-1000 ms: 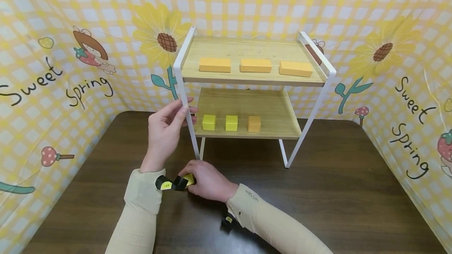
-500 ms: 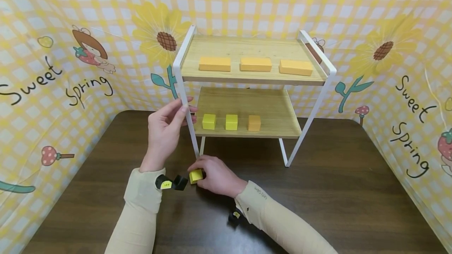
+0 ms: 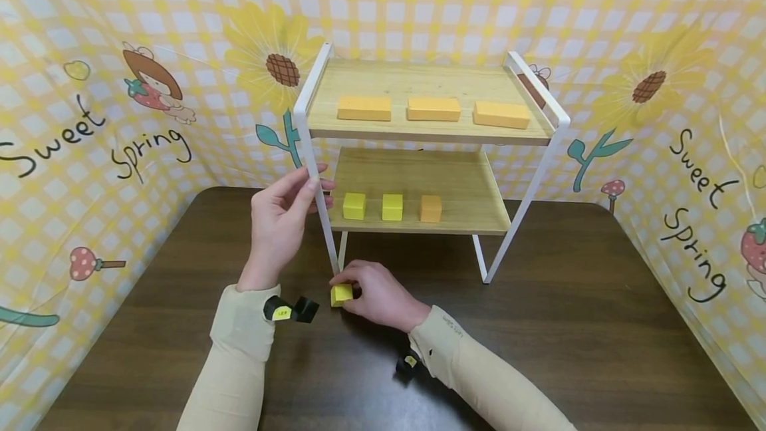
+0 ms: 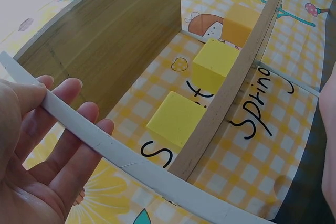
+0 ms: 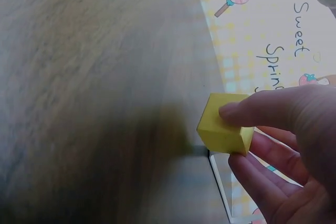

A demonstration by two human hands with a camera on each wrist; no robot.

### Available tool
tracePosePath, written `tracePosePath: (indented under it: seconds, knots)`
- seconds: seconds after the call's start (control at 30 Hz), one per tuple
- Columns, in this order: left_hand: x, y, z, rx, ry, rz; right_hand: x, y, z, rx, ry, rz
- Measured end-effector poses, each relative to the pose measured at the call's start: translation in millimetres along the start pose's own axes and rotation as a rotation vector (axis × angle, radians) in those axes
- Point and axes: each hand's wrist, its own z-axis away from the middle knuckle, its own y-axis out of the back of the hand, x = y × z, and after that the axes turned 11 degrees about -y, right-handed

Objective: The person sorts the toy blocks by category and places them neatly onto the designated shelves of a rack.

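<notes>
A two-tier shelf (image 3: pixel 413 175) with wooden boards and a white metal frame stands on the table. My left hand (image 3: pixel 278 221) grips the left front post (image 3: pixel 327 235) of its frame, the thumb in front and fingers behind, as the left wrist view shows. Low by the foot of that post, my right hand (image 3: pixel 383 299) pinches a yellow cube (image 3: pixel 341 296) between thumb and fingers. In the right wrist view the thumb presses on one face of the cube (image 5: pixel 223 135). Whether the cube touches the table is hard to tell.
Two yellow cubes (image 3: pixel 392 207) and an orange cube (image 3: pixel 431 209) sit in a row on the lower board. Three orange rectangular blocks (image 3: pixel 433 110) lie along the upper board. Dark wooden table (image 3: pixel 598 324) surrounds the shelf, with patterned cloth (image 3: pixel 413 18) behind and at both sides.
My right hand has carried the yellow cube a little to the right, from beside the left wrist's camera toward the post's foot. The left hand stays on the post.
</notes>
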Motion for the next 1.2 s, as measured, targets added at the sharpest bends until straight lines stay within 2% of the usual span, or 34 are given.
tracePosePath:
  seconds: [0.47,0.83,1.2]
  knots:
    - [-0.1,-0.1,0.1,0.002,-0.003,0.008,7.8,10.1,3.7,0.015,-0.053,-0.109]
    - [-0.6,0.6,0.4,-0.001,-0.003,0.002,11.3,22.0,7.5,0.030,-0.093,-0.110]
    - [-0.5,0.6,0.1,-0.003,0.001,0.002,13.4,30.9,12.8,0.056,-0.088,-0.157]
